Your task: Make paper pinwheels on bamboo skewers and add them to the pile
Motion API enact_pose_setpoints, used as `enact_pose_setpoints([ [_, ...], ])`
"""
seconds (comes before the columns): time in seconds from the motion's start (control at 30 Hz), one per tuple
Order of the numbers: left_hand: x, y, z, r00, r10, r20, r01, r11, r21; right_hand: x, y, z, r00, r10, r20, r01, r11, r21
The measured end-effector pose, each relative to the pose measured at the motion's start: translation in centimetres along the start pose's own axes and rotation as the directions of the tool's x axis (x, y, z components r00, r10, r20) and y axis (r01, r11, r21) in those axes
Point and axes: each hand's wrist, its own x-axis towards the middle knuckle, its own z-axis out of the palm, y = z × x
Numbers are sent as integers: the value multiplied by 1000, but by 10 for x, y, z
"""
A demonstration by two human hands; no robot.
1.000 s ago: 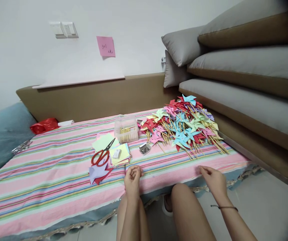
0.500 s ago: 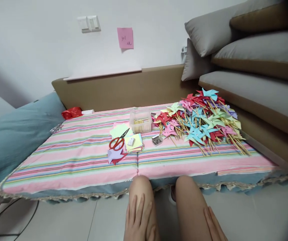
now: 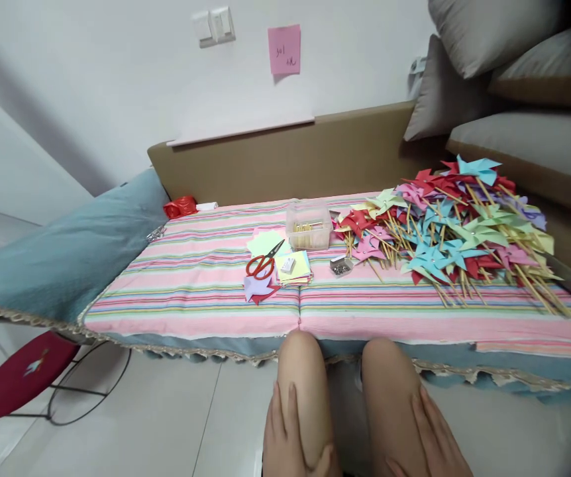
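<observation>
My left hand (image 3: pixel 290 437) rests on my left knee with its fingers apart and nothing in it. On my right thigh lies my right hand (image 3: pixel 434 434), also holding nothing, fingers stretched out. Beyond the knees, red-handled scissors (image 3: pixel 264 260) lie on coloured paper beside a stack of yellow sheets (image 3: pixel 298 266) with a small white box (image 3: pixel 287 265) on top. A clear plastic box (image 3: pixel 309 227) holds thin sticks. Nearer sits a small case of metal pins (image 3: pixel 340 266). Many paper pinwheels (image 3: pixel 434 260) on sticks are heaped at the right.
The striped cloth (image 3: pixel 206 298) covers the seat. Grey cushions (image 3: pixel 528 146) are piled at the right. A red bag (image 3: pixel 180 207) and a blue armrest (image 3: pixel 81 245) are at the left. A dark red stool (image 3: pixel 24 374) stands on the floor.
The view has turned left, so the seat and its objects appear further right and more of the stool shows. Both hands stay on the legs, with slightly more of the right one visible.
</observation>
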Motion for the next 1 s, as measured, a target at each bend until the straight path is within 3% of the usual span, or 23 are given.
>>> enact_pose_setpoints([
  [0.07, 36, 16, -11, 999, -18, 47, 20, 999, -40, 35, -9, -3, 999, 31, -17, -31, 1000, -7],
  [0.13, 71, 29, -16, 999, -44, 28, 46, 997, -67, 67, -13, -1, 997, 70, -28, -70, 998, 7],
  [0.27, 124, 38, -16, 1000, 5, 26, -2, 993, -121, 119, -14, 6, 980, 198, 16, -198, 980, 33],
  [0.4, 163, 43, -11, 992, 88, 87, -73, 984, -160, 160, -25, 4, 978, 82, 190, -96, 993, 67],
  [0.47, 183, 47, -7, 999, 29, 18, -26, 988, -153, 181, -36, 6, 973, 37, 226, -62, 993, 105],
  [0.57, 222, 54, -1, 984, -34, -173, 5, 986, -165, 219, -51, 15, 985, 36, 170, -67, 981, 181],
  [0.77, 307, 51, 11, 933, -140, -331, 96, 984, -148, 320, -65, 49, 999, 31, 28, -39, 927, 373],
  [0.87, 331, 45, 14, 945, -187, -267, 166, 981, -97, 359, -65, 72, 999, 31, 9, -32, 898, 439],
  [1.0, 339, 40, 17, 960, -270, -69, 268, 963, -29, 380, -64, 99, 998, 66, 18, -67, 885, 460],
])
